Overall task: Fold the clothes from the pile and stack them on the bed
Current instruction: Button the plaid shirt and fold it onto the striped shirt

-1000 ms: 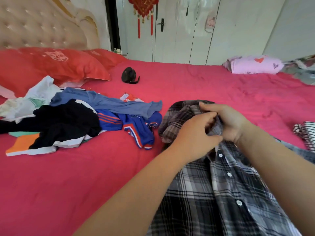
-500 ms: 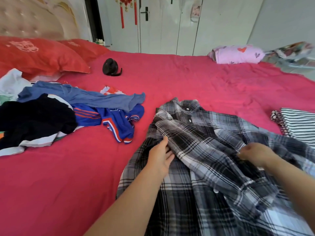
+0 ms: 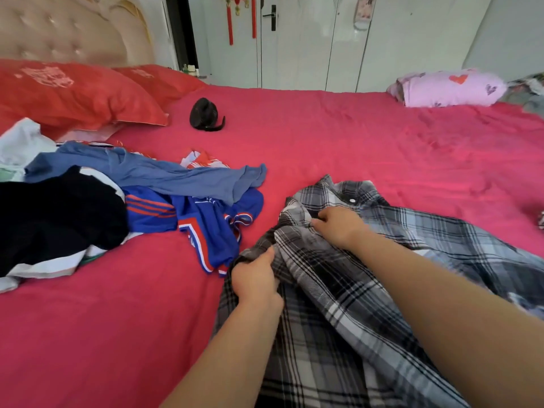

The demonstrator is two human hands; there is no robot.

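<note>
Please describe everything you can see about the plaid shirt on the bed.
The plaid shirt is grey, black and white woven cloth, it seems. It lies crumpled on the red bed, its collar and one white button at the far end, its lower part running out of view. The left hand grips a bunch at its left edge; the right hand pinches cloth near the collar.

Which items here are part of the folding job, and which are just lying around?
Job: plaid shirt, gripped by left hand and right hand; clothes pile; bed.
Lying about: red pillows; small black object; pink heart-print pillow; red hanging ornament.
</note>
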